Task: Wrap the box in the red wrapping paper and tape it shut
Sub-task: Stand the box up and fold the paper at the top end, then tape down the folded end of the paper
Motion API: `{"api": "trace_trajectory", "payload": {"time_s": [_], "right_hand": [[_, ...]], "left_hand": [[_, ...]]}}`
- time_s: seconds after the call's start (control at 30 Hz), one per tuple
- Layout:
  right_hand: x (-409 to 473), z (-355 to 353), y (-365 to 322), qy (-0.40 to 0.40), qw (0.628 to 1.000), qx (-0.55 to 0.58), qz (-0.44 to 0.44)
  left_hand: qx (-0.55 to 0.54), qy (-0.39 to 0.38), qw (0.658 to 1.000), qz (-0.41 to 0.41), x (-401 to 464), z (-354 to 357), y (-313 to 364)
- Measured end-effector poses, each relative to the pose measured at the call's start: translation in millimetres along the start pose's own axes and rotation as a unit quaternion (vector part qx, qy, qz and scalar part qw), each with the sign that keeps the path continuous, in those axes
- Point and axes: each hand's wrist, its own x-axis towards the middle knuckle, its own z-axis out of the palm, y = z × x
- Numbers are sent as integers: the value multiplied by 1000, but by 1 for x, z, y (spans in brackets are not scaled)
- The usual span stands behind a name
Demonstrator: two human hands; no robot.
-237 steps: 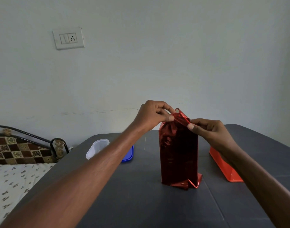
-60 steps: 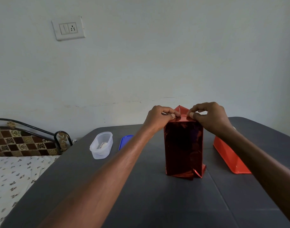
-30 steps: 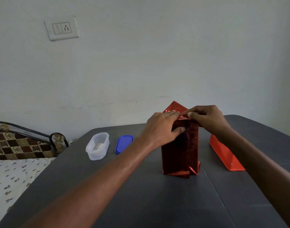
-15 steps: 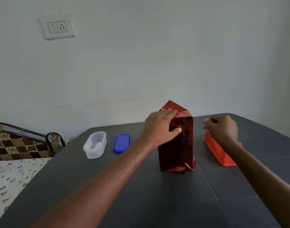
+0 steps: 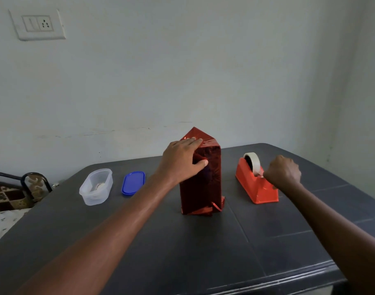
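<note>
Left hand (image 5: pixel 182 161), fingers flat, pins the top fold of the box (image 5: pixel 201 177). Right hand (image 5: pixel 283 172), curled at the tape dispenser (image 5: pixel 257 184) beside the box, likely pinches tape; pull steadily, keep fold pressed

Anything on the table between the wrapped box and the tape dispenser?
No: in the head view only bare dark table separates the wrapped box from the tape dispenser.
</note>
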Motion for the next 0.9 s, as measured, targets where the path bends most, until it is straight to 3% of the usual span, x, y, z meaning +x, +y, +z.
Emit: {"api": "trace_trajectory", "payload": {"time_s": [0.43,0.63,0.77,0.9], "right_hand": [[22,-14,2,-144,954,205,162],[14,-9,-3,-76,925,328,178],[0,13,19,-4,911,359,201],[-6,33,40,19,891,400,216]], "left_hand": [[-18,15,1000,-9,2,3,2],[-23,16,1000,-11,3,4,-1],[-23,12,1000,-8,3,5,-1],[-15,8,1000,-5,3,5,0]]}}
